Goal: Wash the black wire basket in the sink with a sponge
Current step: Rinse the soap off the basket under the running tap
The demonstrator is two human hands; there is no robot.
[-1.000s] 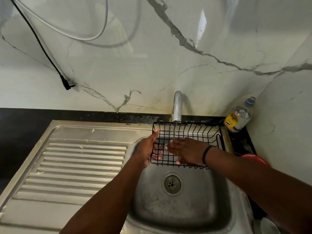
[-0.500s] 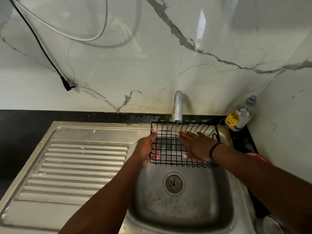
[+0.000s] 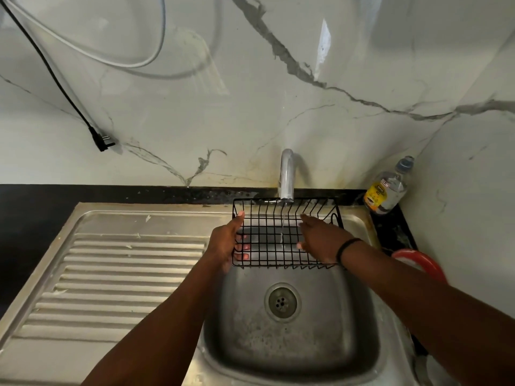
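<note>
Over the sink (image 3: 348, 344), left hand (image 3: 224, 243) fingers grip the basket (image 3: 267, 238); right hand (image 3: 320, 238) lies open inside.

Basket (image 3: 278, 240): thin black-coated wire, slight sheen; sink (image 3: 348, 358): brushed steel, dull, speckled and stained in the bowl; drainboard (image 3: 125, 274): same steel, ribbed, flecked with residue; tap (image 3: 287, 176): polished chrome, bright; wall (image 3: 278, 79): glossy veined marble-look panel; bottle (image 3: 388, 188): clear plastic, glossy yellow label; counter (image 3: 33, 213): black, matt.
</note>
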